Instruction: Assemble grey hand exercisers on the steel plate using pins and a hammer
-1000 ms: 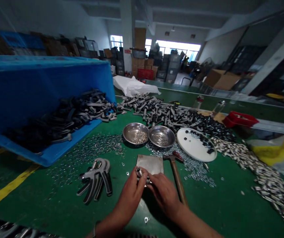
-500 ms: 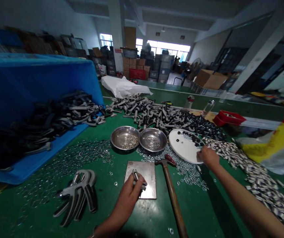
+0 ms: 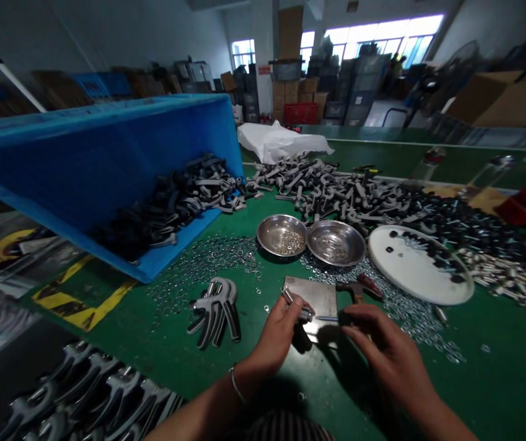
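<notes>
My left hand (image 3: 277, 334) is closed around a small metal assembly with a coil spring (image 3: 286, 294) at its upper end and a shiny cylindrical piece sticking out to the right. My right hand (image 3: 389, 346) pinches a screw (image 3: 327, 318) by its head, which my fingers hide. The thin shank points left, close to the piece in my left hand; I cannot tell whether they touch. Both hands are above a square metal plate (image 3: 324, 294). A claw hammer (image 3: 358, 290) lies beside the plate, partly behind my right hand.
Two steel bowls (image 3: 263, 241) of small parts and a white dish (image 3: 398, 272) of black-headed screws sit beyond my hands. Assembled hand grips (image 3: 217, 306) lie left. A blue crate (image 3: 161, 269) holds loose handles. Loose washers, handles and metal cylinders (image 3: 496, 272) cover other areas.
My right hand has moved from the white dish towards my left hand and now holds a screw. The view has turned left, showing more assembled grips at lower left.
</notes>
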`<state>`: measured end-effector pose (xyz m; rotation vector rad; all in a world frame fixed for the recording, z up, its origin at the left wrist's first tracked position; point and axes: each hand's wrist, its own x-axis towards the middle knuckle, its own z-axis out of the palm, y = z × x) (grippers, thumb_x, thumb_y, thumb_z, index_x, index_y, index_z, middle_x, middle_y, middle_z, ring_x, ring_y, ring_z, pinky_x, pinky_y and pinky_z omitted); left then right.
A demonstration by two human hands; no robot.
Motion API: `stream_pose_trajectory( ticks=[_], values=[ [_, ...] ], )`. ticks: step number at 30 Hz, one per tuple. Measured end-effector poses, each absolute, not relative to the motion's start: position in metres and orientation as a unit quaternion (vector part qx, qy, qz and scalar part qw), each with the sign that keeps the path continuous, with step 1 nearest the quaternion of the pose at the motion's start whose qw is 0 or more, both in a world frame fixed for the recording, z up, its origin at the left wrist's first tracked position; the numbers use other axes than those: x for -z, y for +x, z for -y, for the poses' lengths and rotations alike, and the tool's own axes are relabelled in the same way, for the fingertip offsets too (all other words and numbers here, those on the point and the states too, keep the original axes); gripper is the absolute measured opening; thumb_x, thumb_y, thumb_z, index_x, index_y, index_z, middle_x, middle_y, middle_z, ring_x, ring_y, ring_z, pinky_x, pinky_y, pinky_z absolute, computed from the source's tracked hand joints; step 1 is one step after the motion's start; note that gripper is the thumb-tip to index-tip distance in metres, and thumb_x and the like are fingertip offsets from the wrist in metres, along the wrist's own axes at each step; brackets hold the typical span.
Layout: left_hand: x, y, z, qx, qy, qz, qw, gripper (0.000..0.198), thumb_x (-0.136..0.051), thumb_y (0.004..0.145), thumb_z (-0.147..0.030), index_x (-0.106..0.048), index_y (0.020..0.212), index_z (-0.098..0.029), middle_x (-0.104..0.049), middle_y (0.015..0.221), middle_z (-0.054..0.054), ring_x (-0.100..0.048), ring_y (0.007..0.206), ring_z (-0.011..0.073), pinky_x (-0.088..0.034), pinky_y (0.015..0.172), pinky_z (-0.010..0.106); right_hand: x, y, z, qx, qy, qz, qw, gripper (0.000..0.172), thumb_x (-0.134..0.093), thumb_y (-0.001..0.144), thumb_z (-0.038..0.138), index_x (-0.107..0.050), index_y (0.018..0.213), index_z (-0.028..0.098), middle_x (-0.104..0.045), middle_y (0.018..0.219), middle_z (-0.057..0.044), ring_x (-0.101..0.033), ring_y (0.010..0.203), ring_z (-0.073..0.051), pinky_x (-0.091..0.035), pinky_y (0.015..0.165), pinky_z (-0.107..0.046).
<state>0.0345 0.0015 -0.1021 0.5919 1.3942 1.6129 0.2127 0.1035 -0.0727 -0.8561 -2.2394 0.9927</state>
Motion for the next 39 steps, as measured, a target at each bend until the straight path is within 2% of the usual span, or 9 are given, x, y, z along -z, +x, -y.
stream_pose_trajectory(
  ticks=[6,11,17,21,25,29,31,35,39],
  values=[
    [0.09,0.035,0.021,-0.631,0.295,-0.571,0.435,0.038,-0.052,0.094,-0.054,-0.058,0.093,-0.016,-0.062,0.087,0.004,-0.058,0.081,0.0155,-0.046,0.077,0.026,0.083,0.194,-0.067,-0.395,-0.246,0.847,0.255,0.018,-0.061,0.091,0.034,-0.062,0.107,0.026,-0.071,0.105,-0.008,-0.068,0.096,-0.025,-0.054,0.086,-0.039],
    [0.087,0.036,0.03,-0.629,0.302,-0.583,0.416,0.036,-0.055,0.092,-0.054,-0.058,0.094,-0.017,-0.062,0.087,0.003,-0.058,0.08,0.0156,-0.046,0.077,0.026,0.092,0.189,-0.046,-0.53,-0.331,0.737,0.258,0.018,-0.05,0.098,0.042,-0.056,0.095,0.025,-0.064,0.071,-0.001,-0.063,0.058,-0.018,-0.053,0.055,-0.03],
    [0.08,0.04,0.035,-0.598,0.361,-0.614,0.367,0.024,-0.055,0.094,-0.042,-0.058,0.093,-0.018,-0.061,0.088,0.003,-0.057,0.082,0.016,-0.045,0.078,0.026,0.094,0.19,-0.049,-0.479,-0.224,0.802,0.278,0.02,-0.06,0.091,0.041,-0.062,0.103,0.025,-0.069,0.102,-0.008,-0.066,0.095,-0.024,-0.053,0.084,-0.037],
    [0.084,0.035,0.033,-0.534,0.441,-0.662,0.287,0.017,-0.051,0.095,-0.034,-0.057,0.091,-0.018,-0.062,0.087,0.004,-0.057,0.082,0.0174,-0.043,0.078,0.028,0.087,0.18,-0.043,-0.677,-0.3,0.652,0.161,0.039,-0.04,0.098,0.057,-0.054,0.086,0.023,-0.052,0.06,0.004,-0.047,0.048,-0.013,-0.041,0.045,-0.025],
    [0.081,0.023,0.031,-0.494,0.508,-0.663,0.24,0.02,-0.046,0.097,-0.033,-0.058,0.092,-0.018,-0.062,0.091,0.006,-0.057,0.087,0.0192,-0.043,0.082,0.03,0.085,0.174,-0.039,-0.681,-0.318,0.646,0.133,0.042,-0.061,0.085,0.064,-0.056,0.08,0.022,-0.056,0.065,0.003,-0.049,0.055,-0.011,-0.04,0.048,-0.021],
    [0.08,0.013,0.031,-0.468,0.563,-0.622,0.277,0.019,-0.047,0.096,-0.032,-0.059,0.092,-0.018,-0.063,0.092,0.006,-0.058,0.088,0.0191,-0.044,0.083,0.029,0.094,0.175,-0.046,-0.793,-0.279,0.539,-0.06,0.068,-0.015,0.092,0.076,-0.054,0.077,0.022,-0.045,0.044,0.006,-0.03,0.03,-0.01,-0.023,0.031,-0.021],
    [0.085,0.012,0.03,-0.468,0.534,-0.639,0.297,0.021,-0.046,0.097,-0.033,-0.058,0.091,-0.018,-0.063,0.088,0.005,-0.057,0.083,0.0183,-0.044,0.078,0.029,0.097,0.176,-0.05,-0.766,-0.264,0.581,-0.076,0.072,-0.011,0.092,0.076,-0.057,0.084,0.021,-0.055,0.05,0.001,-0.04,0.034,-0.012,-0.029,0.033,-0.023],
    [0.094,0.011,0.03,-0.484,0.488,-0.662,0.298,0.024,-0.043,0.099,-0.037,-0.057,0.093,-0.018,-0.062,0.088,0.004,-0.056,0.082,0.0172,-0.044,0.077,0.028,0.097,0.176,-0.055,-0.525,-0.3,0.785,0.138,0.05,-0.061,0.08,0.069,-0.061,0.092,0.021,-0.067,0.085,-0.007,-0.062,0.073,-0.02,-0.048,0.06,-0.028],
    [0.095,0.009,0.032,-0.451,0.562,-0.627,0.296,0.024,-0.045,0.098,-0.038,-0.056,0.095,-0.017,-0.062,0.094,0.006,-0.056,0.088,0.0181,-0.044,0.082,0.029,0.1,0.175,-0.05,-0.622,-0.28,0.731,0.018,0.067,-0.02,0.095,0.071,-0.06,0.079,0.019,-0.06,0.059,-0.004,-0.055,0.047,-0.017,-0.043,0.046,-0.028]
  ],
)
